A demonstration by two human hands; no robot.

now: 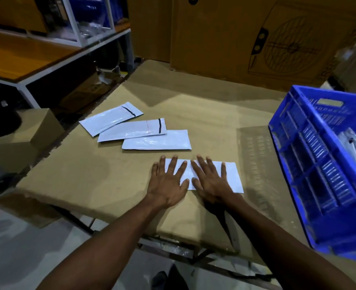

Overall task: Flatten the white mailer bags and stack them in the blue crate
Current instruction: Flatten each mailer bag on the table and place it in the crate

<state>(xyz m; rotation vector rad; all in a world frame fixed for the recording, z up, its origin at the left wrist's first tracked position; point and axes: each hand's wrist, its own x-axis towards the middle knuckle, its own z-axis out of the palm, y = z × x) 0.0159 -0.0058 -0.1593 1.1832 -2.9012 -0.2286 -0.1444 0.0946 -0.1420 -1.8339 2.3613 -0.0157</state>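
Both hands, left [168, 181] and right [210, 181], grip flat-fingered on white mailer bag [232, 176], long axis sideways on bench [204, 101]; blue crate [311, 164] nearer right hand.

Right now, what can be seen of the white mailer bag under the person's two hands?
The white rectangular plastic mailer bag lies flat on the brown cardboard-covered table, its long side running left to right, nearer the person than three other white mailer bags. The left hand and right hand press on it with spread, straight fingers, covering its left and middle parts. Its bare right end looks smooth, with no markings visible.
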